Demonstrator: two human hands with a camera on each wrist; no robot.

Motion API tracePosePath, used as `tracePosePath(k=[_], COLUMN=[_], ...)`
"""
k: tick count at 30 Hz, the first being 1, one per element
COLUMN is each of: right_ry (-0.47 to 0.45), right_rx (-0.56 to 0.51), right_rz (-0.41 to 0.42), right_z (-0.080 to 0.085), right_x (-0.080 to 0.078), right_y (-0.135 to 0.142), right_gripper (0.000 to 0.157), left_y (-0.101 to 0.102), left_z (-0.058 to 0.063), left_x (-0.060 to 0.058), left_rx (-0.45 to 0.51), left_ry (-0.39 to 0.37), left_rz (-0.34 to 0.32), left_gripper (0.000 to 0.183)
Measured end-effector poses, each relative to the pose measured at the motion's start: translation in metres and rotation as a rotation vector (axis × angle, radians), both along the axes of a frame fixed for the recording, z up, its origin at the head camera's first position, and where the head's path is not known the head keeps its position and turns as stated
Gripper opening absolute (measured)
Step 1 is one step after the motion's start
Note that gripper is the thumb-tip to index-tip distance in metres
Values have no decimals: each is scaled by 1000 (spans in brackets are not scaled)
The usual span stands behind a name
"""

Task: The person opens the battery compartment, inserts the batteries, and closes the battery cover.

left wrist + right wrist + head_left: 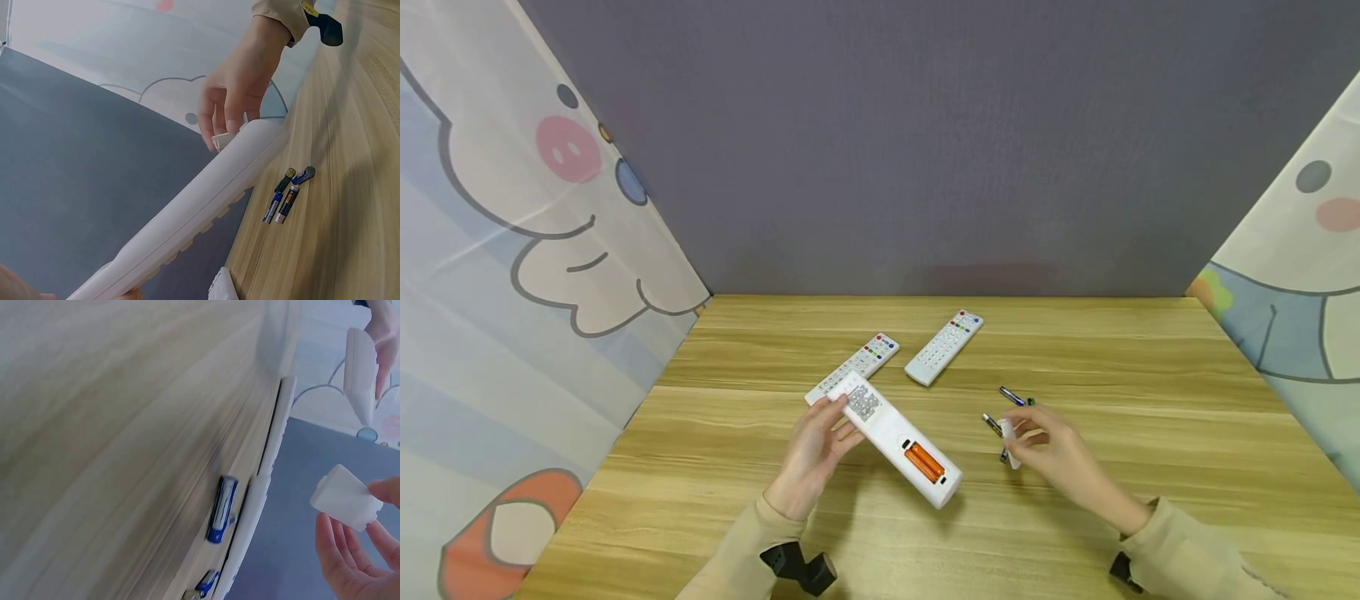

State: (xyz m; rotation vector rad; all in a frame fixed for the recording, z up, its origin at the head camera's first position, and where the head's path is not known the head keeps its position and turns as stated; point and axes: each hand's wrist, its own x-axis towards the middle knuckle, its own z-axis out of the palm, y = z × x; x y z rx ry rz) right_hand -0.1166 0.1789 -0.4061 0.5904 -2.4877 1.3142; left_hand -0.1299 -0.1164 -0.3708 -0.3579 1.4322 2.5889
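Observation:
My left hand grips a white remote control near one end, its back turned up. Two orange batteries lie side by side in the uncovered battery compartment. Between thumb and fingers, my right hand pinches a small white battery cover, held above the table to the right of the remote. Close by that hand, several loose batteries lie on the wood, partly hidden by the cover and fingers in the head view.
Two more white remotes lie buttons up further back: one in the middle, the other partly behind the held remote. A grey panel stands along the far edge of the wooden table. Printed cloth hangs at the sides.

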Motion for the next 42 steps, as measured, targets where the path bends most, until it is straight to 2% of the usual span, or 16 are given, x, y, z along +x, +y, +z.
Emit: tracePosePath(k=[9, 17, 27, 42], right_ry=[41, 36, 85, 151], right_rx=[-119, -168, -212, -278], right_rz=[30, 33, 72, 150], right_z=[3, 6, 9, 10], right_x=[4, 8, 10, 12], right_y=[-13, -23, -33, -49], right_gripper=[33, 34, 37, 41], left_y=[3, 6, 10, 13], left_z=[0, -1, -1, 0], left_x=[-1, -3, -6, -7], left_rx=[19, 12, 19, 21], left_ry=[9, 9, -5, 0], left_rz=[-12, -13, 3, 5], left_gripper=[37, 34, 25, 35])
